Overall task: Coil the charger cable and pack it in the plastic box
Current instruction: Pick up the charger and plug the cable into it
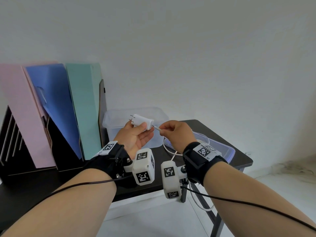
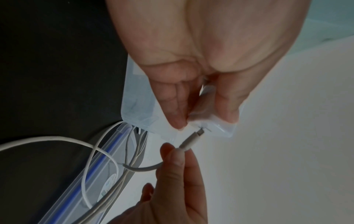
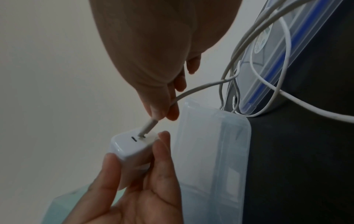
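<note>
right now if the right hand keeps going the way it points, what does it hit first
The charger in the left hand: the right hand pinches the plug, whose tip is already at a port on the charger's end face.

Soft, even daylight fills the head view, wide-angle bending straight lines toward nine o'clock; both wrist views are dim and grainy (nearest skin blurred, towards twelve o'clock).

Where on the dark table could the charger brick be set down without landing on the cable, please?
The widest bare patch of the table is the back right corner, bordered by the wall and the lid. The front strip below the wrists, right of the file holders, also looks bare. It is crowded between the plastic box and the lid, where the cable loops.
</note>
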